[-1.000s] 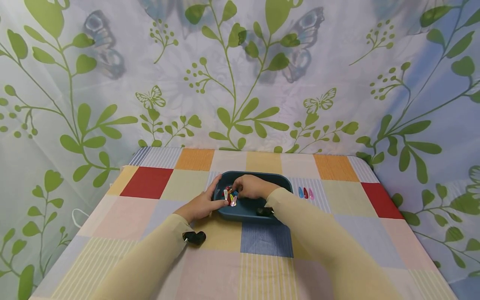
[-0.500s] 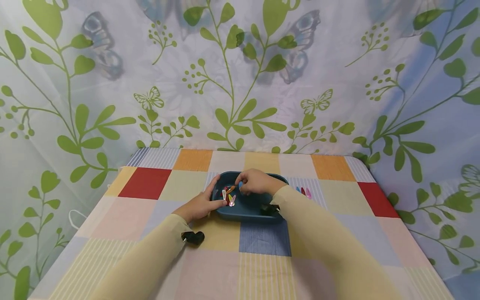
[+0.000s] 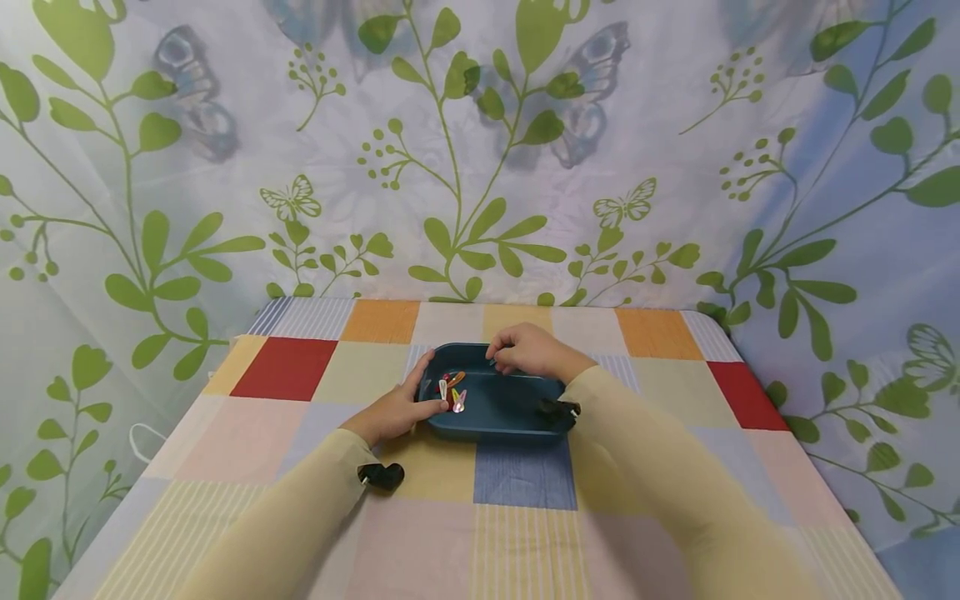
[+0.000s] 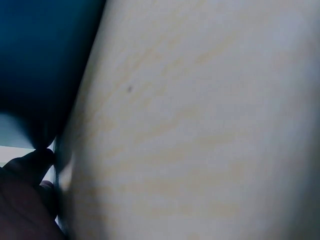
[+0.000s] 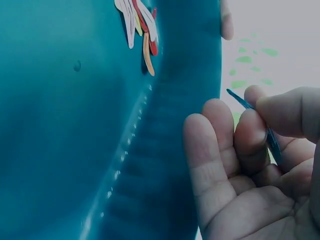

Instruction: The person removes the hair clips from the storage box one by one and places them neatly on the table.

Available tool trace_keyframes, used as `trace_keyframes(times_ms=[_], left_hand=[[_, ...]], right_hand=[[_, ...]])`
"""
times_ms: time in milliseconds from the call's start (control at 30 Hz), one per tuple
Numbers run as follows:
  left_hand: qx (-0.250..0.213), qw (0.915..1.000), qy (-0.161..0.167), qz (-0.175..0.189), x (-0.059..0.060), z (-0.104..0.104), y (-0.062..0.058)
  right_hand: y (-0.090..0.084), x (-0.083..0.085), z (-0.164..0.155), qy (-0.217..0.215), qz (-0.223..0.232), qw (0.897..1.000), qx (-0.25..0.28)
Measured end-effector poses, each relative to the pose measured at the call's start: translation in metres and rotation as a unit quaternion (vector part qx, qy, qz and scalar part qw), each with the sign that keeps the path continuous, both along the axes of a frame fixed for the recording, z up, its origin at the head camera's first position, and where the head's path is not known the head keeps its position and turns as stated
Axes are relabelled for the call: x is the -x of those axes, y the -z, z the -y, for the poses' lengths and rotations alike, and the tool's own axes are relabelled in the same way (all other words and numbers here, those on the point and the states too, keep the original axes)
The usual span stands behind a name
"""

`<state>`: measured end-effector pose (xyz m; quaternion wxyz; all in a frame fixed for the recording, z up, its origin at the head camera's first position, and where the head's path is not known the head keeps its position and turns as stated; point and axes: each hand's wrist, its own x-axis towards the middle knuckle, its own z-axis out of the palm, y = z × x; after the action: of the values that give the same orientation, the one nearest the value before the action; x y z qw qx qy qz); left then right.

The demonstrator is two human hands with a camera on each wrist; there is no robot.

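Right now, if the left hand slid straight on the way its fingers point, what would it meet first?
The left hand already grips the teal tray at its left wall; past that, probably the hair clips lying just inside, though depth is unclear.

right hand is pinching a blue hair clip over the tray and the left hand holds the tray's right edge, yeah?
Not quite: the left hand holds the left edge of the tray, as the head view shows. The right hand does pinch a blue hair clip.
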<state>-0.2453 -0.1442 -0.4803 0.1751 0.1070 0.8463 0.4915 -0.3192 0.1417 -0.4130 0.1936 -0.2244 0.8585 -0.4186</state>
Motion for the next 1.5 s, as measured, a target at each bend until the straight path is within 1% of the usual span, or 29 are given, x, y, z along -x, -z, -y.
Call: trace_keyframes(times_ms=[100,233,433,600,767,867,1100,1233,1367,1500], left_hand=[[-0.003,1.0,0.0,0.0,-0.001,0.0,0.0],[-0.009,1.0,0.002,-0.001,-0.002,0.0,0.0],[-0.007,1.0,0.006,-0.001,-0.001,0.001,0.001],[0.0,1.0,0.007,-0.001,-0.001,0.001,0.0],[0.011,0.9999,0.005,-0.005,-0.001,0.001,-0.001],[0.015,0.9998,0.004,-0.007,0.0,0.001,0.0],[0.014,0.9999,0.006,-0.004,-0.001,0.0,0.0],[0.009,0.9999,0.007,-0.001,-0.002,-0.001,-0.002],[0.021,0.9996,0.015,-0.01,-0.002,0.0,-0.003],[0.032,0.9992,0.021,-0.015,-0.002,0.0,-0.003]], right_hand=[[-0.004,-0.001,-0.008,0.012,-0.006,1.0,-0.003],[-0.01,-0.003,-0.019,0.03,-0.004,1.0,0.0],[-0.017,-0.006,-0.036,0.037,-0.01,0.999,0.002],[-0.017,-0.006,-0.051,0.03,-0.028,0.999,0.001],[-0.017,-0.008,-0.064,0.033,-0.019,0.999,0.02],[-0.018,-0.01,-0.071,0.044,-0.019,0.999,0.021],[-0.02,-0.013,-0.092,0.079,-0.053,0.995,-0.003],[-0.018,-0.013,-0.106,0.088,-0.06,0.994,0.011],[-0.018,-0.013,-0.119,0.097,-0.055,0.994,0.006],[-0.018,-0.013,-0.133,0.108,-0.04,0.993,-0.005]])
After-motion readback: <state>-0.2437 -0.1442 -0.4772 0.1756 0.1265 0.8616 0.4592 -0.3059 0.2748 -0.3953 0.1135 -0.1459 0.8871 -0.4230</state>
